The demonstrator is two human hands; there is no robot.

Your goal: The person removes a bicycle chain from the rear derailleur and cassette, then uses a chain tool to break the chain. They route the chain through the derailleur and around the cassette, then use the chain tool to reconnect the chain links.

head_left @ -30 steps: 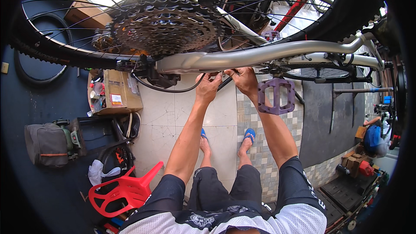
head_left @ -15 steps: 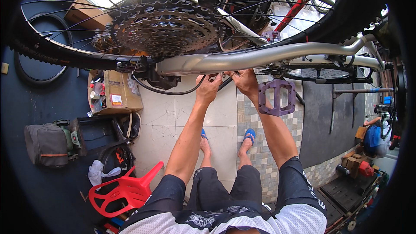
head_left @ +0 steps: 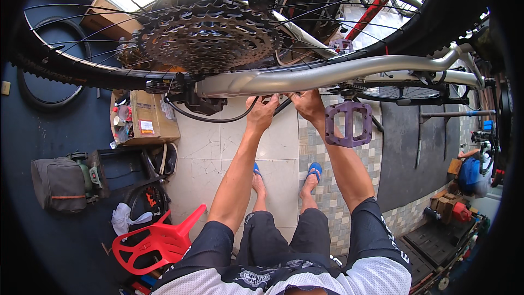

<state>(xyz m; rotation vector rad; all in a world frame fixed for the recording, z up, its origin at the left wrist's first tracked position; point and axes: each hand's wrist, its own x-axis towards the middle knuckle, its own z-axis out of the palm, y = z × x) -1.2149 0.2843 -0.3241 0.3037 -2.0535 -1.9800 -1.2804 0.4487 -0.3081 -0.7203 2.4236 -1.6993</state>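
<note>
Near the silver tube (head_left: 327,74), we cannot quite tell what our left hand (head_left: 262,113) and right hand (head_left: 309,106) grip, though the black cable (head_left: 214,121) could kink if overbent.

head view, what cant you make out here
Head view: top of right hand, hidden by silver tube.
Head view: whatever left hand may hold, too small.
Head view: bike wheel, cut off by top edge.
Head view: right forearm, partly hidden by purple pedal.
</note>
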